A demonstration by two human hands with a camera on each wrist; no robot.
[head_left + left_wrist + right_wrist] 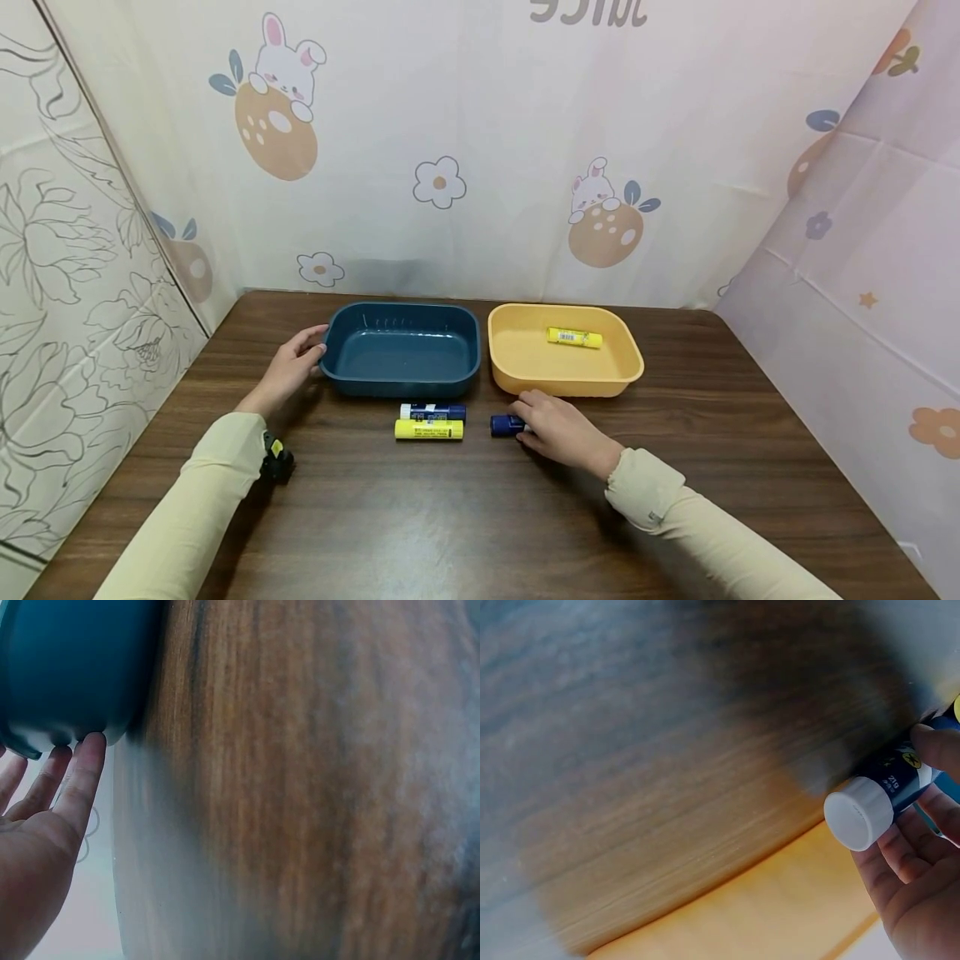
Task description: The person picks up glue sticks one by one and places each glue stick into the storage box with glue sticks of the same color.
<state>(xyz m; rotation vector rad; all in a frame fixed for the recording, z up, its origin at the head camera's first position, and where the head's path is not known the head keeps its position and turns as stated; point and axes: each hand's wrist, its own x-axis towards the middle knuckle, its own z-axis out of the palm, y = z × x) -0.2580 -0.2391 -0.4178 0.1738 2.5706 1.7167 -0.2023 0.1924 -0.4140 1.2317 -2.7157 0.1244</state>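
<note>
My left hand touches the left end of the blue tray, its fingers fairly straight; in the left wrist view the fingertips of that hand rest on the tray's wall. My right hand pinches a dark blue glue stick in front of the yellow tray. Seen from the right wrist, the thumb and fingers of that hand hold the glue stick, its white end facing the camera.
A yellow glue stick lies in front of a blue one with a white end, both before the blue tray. Inside the yellow tray lies another yellow glue stick. Patterned curtains hang behind the wooden table.
</note>
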